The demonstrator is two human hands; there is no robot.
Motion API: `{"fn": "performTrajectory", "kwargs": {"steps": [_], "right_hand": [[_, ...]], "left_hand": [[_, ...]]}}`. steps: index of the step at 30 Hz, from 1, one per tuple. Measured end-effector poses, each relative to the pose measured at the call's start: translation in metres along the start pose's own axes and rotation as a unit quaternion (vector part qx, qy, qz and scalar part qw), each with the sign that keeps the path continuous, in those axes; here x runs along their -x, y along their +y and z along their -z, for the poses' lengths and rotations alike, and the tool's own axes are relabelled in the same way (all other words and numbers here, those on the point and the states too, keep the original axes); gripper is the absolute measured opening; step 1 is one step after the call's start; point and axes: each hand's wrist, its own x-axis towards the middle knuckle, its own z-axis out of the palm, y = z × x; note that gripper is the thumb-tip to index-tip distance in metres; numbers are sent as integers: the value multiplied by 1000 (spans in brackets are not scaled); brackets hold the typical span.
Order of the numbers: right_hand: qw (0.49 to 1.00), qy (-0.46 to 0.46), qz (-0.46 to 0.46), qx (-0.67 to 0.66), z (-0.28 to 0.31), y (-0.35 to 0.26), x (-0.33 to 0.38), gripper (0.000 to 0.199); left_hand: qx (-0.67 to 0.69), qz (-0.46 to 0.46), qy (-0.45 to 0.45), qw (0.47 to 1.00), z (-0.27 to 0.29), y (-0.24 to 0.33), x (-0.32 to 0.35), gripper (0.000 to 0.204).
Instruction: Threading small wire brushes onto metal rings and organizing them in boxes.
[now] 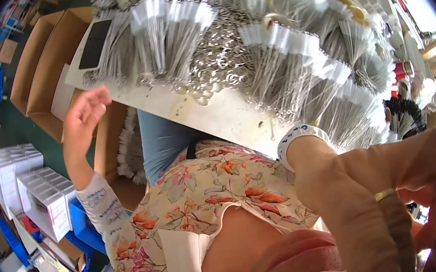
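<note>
Head view: left hand, grip wide, in clear air beside table edge; right hand grip unclear.

Shiny metal wire bundles with matt white paper tags, glinting metal rings, a smooth scuffed white counter, matt brown cardboard boxes, soft floral cloth blouse

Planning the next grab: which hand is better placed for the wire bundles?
Left. The left hand hangs open beside the table edge, close to the nearest wire bundles. The right hand is raised near the camera, fingers bent, off the table.
</note>
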Motion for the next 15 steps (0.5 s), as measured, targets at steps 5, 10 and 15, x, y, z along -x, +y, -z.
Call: {"fn": "performTrajectory", "kwargs": {"steps": [5, 10, 15], "right_hand": [[909, 265, 312, -76, 2, 14, 45, 8], [896, -211, 381, 81, 73, -9, -26, 22], [804, 2, 323, 499, 143, -27, -48, 31]], "left_hand": [[-74, -110, -77, 988, -30, 79, -125, 27], [-227, -134, -127, 956, -7, 81, -277, 31], [-247, 46, -145, 957, -18, -7, -412, 30]]}}
